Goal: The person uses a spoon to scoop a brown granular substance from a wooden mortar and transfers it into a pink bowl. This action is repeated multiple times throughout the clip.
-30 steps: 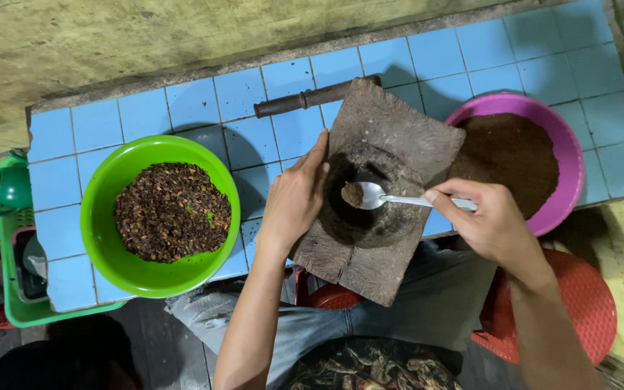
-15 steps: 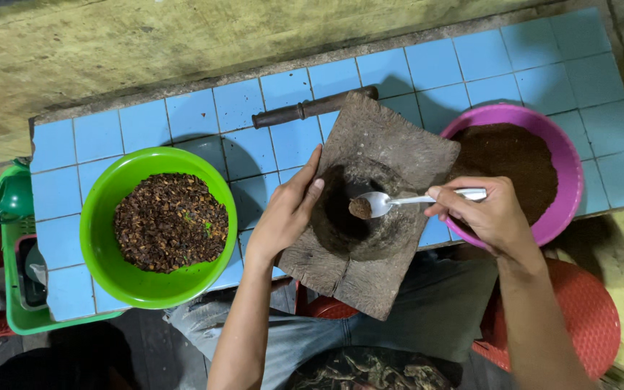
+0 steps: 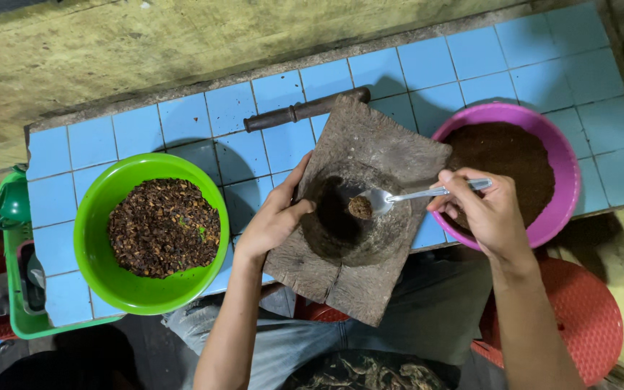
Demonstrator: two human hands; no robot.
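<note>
Center frame, the left hand point(image 3: 272, 224) clamps the mortar's point(image 3: 355, 209) edge so it stays tilted and steady. The right hand point(image 3: 489, 213) pinches a spoon point(image 3: 399, 196), its heaped brown powder over the hollow, purple bowl point(image 3: 565, 162) just right.

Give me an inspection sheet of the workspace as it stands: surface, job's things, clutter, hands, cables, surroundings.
Surface: blue tiled counter, with a rough wall behind it.
Job's things: wooden mortar block overhanging the counter's near edge; metal spoon with a brown lump in its bowl, over the hollow.
Clutter: green bowl of coarse dark bits; pink bowl of fine brown powder; dark pestle lying behind the block.
Hands: left hand grips the block's left edge; right hand holds the spoon's handle.
Cables: nothing seen.
Surroundings: green crate at left; red plastic stool at right; the person's lap below the block.
</note>
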